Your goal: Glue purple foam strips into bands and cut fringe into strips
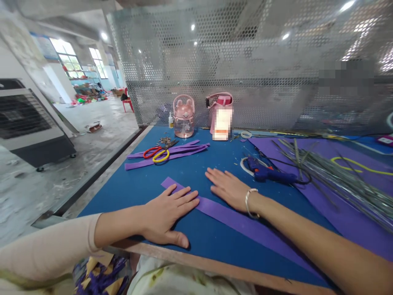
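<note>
A long purple strip (233, 217) of flat material runs diagonally across the blue table. Across its far left end lies my left hand (168, 213), palm down with fingers stretched and the thumb apart. My right hand (229, 190) rests flat just beyond the strip, fingers extended, a pale bracelet (251, 203) on its wrist. Neither hand grips anything. Scissors (161, 152) with one red and one yellow handle lie on narrower purple strips (190, 150) ahead of my left hand. A blue glue gun (270, 174) lies to the right of my right hand.
A pink clear bottle (184, 119) and a pink tumbler (211, 119) stand against the perforated metal screen (260, 82). Wire-like stems (331, 172) lie on a purple sheet (325, 213) at right. Small metal pieces (166, 140) sit near the scissors. The table's wooden edge (196, 262) is closest to me.
</note>
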`<action>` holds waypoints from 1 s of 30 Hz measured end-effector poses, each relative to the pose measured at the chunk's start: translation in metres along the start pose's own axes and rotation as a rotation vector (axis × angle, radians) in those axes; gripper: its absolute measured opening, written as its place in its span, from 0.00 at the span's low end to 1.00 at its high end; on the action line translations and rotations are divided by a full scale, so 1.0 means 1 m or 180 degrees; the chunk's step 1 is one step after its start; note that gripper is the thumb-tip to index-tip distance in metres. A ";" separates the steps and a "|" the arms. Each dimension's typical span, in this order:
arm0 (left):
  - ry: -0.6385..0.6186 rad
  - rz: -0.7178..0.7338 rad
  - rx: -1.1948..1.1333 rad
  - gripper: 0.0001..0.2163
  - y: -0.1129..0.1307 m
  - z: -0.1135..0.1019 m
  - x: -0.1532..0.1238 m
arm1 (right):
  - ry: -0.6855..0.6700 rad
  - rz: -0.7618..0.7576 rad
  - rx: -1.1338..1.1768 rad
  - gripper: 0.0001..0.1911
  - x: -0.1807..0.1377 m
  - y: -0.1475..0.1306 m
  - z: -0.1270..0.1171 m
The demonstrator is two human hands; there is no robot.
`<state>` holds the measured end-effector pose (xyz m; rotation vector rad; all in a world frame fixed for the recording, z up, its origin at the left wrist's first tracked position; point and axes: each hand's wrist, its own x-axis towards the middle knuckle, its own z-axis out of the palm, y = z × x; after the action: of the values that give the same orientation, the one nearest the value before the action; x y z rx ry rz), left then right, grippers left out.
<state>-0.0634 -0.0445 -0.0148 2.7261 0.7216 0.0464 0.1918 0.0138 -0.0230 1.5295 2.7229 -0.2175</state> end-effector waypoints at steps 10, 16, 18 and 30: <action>0.0041 -0.0364 0.0054 0.40 -0.003 0.001 -0.048 | -0.0019 -0.0305 0.0003 0.33 -0.081 -0.004 0.021; 0.0227 -0.0271 0.0151 0.38 -0.005 0.003 -0.027 | 0.0335 0.0247 0.0172 0.30 -0.004 0.030 0.011; 0.0430 -0.0362 0.0265 0.31 -0.005 0.003 -0.016 | 0.0546 0.0358 0.0242 0.28 0.027 0.037 0.009; -0.0069 -0.0353 0.0039 0.16 -0.019 -0.038 0.024 | 0.0843 -0.0331 0.0905 0.14 -0.059 0.030 0.010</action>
<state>-0.0562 -0.0061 0.0144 2.6887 0.8682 -0.0129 0.2476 -0.0226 -0.0313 1.5822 3.0965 -0.4528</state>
